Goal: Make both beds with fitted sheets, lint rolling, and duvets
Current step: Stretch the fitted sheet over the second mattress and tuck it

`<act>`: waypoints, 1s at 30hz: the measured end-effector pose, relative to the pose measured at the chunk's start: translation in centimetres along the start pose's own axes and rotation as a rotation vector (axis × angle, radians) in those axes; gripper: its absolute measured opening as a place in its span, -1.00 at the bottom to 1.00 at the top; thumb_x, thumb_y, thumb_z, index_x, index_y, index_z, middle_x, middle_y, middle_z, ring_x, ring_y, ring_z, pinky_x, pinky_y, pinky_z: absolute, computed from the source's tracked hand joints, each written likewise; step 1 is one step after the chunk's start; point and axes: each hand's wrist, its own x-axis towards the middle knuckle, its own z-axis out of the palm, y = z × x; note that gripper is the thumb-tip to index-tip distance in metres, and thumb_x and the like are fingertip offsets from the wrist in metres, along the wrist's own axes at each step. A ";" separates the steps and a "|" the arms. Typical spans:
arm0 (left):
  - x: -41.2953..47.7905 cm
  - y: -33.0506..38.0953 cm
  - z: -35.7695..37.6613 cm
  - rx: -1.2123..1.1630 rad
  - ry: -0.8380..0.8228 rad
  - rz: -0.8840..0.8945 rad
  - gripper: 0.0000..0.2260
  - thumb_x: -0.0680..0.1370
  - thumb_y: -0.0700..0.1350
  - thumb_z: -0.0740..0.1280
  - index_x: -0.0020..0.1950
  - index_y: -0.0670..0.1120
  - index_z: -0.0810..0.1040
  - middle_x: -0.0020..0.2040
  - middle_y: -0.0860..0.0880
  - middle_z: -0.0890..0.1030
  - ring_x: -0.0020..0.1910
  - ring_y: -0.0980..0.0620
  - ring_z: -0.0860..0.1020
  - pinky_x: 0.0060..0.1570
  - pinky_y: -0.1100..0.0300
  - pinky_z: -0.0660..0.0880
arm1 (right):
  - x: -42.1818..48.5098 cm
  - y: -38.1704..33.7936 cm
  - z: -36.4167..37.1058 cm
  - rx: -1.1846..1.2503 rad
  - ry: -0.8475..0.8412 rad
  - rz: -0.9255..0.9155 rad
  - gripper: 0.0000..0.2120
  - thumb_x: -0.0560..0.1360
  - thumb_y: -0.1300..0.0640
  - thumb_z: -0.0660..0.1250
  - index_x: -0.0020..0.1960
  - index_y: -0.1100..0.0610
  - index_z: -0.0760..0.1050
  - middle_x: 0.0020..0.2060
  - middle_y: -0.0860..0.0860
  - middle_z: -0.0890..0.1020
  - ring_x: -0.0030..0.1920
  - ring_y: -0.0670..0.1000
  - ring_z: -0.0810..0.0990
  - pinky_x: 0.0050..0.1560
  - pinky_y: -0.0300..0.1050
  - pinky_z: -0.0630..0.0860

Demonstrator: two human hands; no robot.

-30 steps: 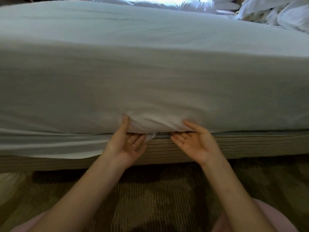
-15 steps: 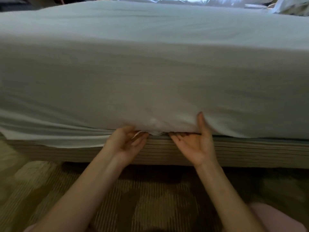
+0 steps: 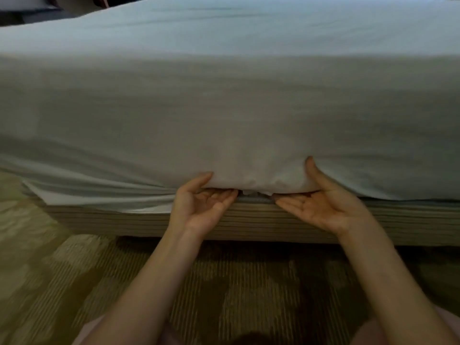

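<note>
A white fitted sheet (image 3: 224,108) covers the mattress top and its near side. Both my hands are palm up at the mattress's bottom edge. My left hand (image 3: 201,207) has its thumb against the sheet and its fingers pointing in under the mattress. My right hand (image 3: 321,205) does the same, with the thumb pressed up into the sheet's side and the fingertips hidden in the gap. Between my hands the sheet bulges over the lower edge. To the left, a loose stretch of sheet hem (image 3: 99,197) hangs over the bed base (image 3: 249,222).
The striped beige bed base runs the width of the view under the mattress. Patterned carpet (image 3: 62,270) lies below, and my knees in pink cloth show at the bottom edge. Dark furniture sits beyond the bed at the top left.
My view has shifted left along the bed. My right thumb has risen up the sheet's side, and both hands have pushed the hem in under the mattress.
</note>
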 end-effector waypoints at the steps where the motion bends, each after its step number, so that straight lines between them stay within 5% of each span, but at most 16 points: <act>1: 0.2 0.0 0.2 -0.001 -0.007 0.002 -0.73 0.51 -0.27 0.18 0.18 -0.33 0.44 0.30 -0.29 0.46 0.33 -0.25 0.40 0.38 -0.11 0.27 | -0.3 -0.1 0.0 -0.063 0.000 0.013 0.08 -0.35 0.09 0.71 0.16 0.25 0.47 0.04 0.30 0.63 0.09 0.28 0.60 0.16 0.16 0.48; 5: 1.5 0.2 0.5 -0.069 -0.104 0.058 -0.41 0.20 -0.38 0.31 0.24 -0.23 0.48 0.25 -0.24 0.53 0.29 -0.25 0.44 0.32 -0.21 0.29 | -0.5 0.8 0.2 -0.022 0.013 0.006 0.09 -0.32 0.14 0.71 0.19 0.25 0.46 0.07 0.31 0.62 0.05 0.28 0.63 0.02 0.18 0.56; 8: 2.1 -0.1 0.3 -0.127 -0.195 0.077 -0.08 -0.05 -0.43 0.41 0.35 -0.16 0.45 0.25 -0.20 0.55 0.27 -0.25 0.46 0.32 -0.22 0.29 | 0.2 2.3 1.0 0.201 -0.026 -0.053 0.07 -0.25 0.16 0.72 0.23 0.24 0.45 0.12 0.24 0.62 0.13 0.22 0.58 0.18 0.18 0.46; 16: -0.5 -0.8 2.1 0.082 0.127 0.081 -0.61 0.43 -0.14 0.19 0.24 -0.18 0.43 0.26 -0.23 0.50 0.24 -0.25 0.44 0.23 -0.12 0.30 | 1.4 4.9 3.7 0.422 -0.288 -0.202 -0.06 0.11 -0.05 0.63 0.41 0.12 0.36 0.29 0.15 0.53 0.29 0.18 0.50 0.35 0.22 0.34; 21: -1.6 0.8 1.6 0.110 0.332 0.123 -0.48 0.56 0.04 0.10 0.41 -0.28 0.30 0.39 -0.25 0.38 0.40 -0.19 0.33 0.38 -0.02 0.19 | 0.8 4.5 3.0 0.419 -0.236 -0.086 0.03 -0.07 -0.05 0.68 0.35 0.13 0.42 0.21 0.14 0.59 0.25 0.17 0.51 0.39 0.18 0.30; 24: -0.7 1.1 1.9 0.130 0.418 0.209 -0.44 0.60 0.11 -0.02 0.46 -0.24 0.26 0.44 -0.24 0.32 0.43 -0.18 0.29 0.40 -0.01 0.16 | -0.6 3.2 2.6 0.200 -0.118 0.038 0.17 -0.18 -0.08 0.69 0.37 0.16 0.37 0.21 0.16 0.57 0.12 0.10 0.56 0.35 0.03 0.31; 27: 0.2 0.3 2.3 0.211 0.465 0.289 -0.47 0.61 0.10 -0.09 0.47 -0.13 0.30 0.43 -0.17 0.36 0.42 -0.20 0.32 0.37 -0.04 0.21 | -1.9 2.4 2.1 0.042 -0.107 0.179 -0.12 0.31 -0.15 0.45 0.44 0.27 0.21 0.21 0.25 0.55 0.13 0.12 0.58 0.25 0.00 0.38; 30: 1.1 0.3 3.3 0.098 0.443 0.341 -0.52 0.61 0.08 -0.09 0.38 -0.05 0.41 0.40 -0.13 0.41 0.40 -0.20 0.33 0.25 -0.09 0.32 | -2.9 2.7 3.0 0.096 -0.217 0.275 -0.31 0.37 -0.10 0.31 0.33 0.34 0.36 0.13 0.22 0.61 0.14 0.09 0.59 0.22 -0.03 0.41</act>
